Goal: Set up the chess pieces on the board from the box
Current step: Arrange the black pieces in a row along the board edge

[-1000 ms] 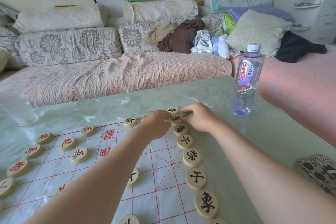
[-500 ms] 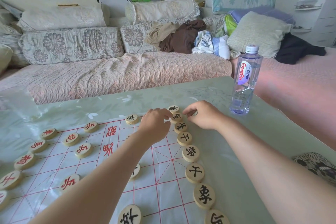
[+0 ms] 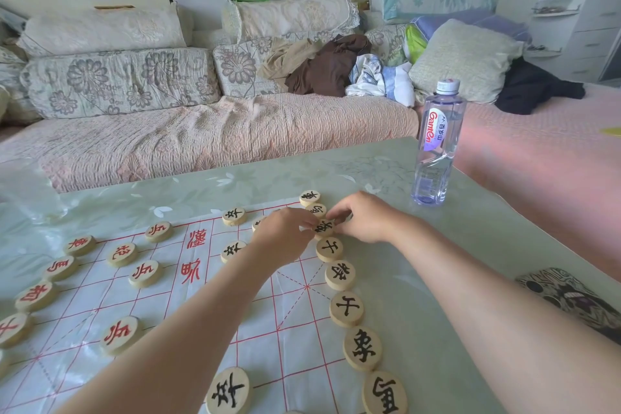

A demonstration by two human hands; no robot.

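A thin white board sheet (image 3: pixel 289 329) with red grid lines lies on the table. Round wooden pieces with black characters run down its right edge, and several red-lettered pieces (image 3: pixel 121 254) stand on its left side. My left hand (image 3: pixel 284 235) and my right hand (image 3: pixel 364 217) meet at the far end of the black row. Both pinch the third black piece (image 3: pixel 323 228) from opposite sides as it rests on the board. Two more black pieces (image 3: pixel 309 197) lie just beyond it.
A clear water bottle (image 3: pixel 438 144) stands on the pale green table (image 3: pixel 420 279) right of my hands. A patterned dark case (image 3: pixel 568 296) lies at the right table edge. A sofa (image 3: pixel 201 131) with cushions and clothes runs behind the table.
Both hands have shifted from the second black piece in the row to the third one, a little nearer to me. The view has tilted slightly downward.
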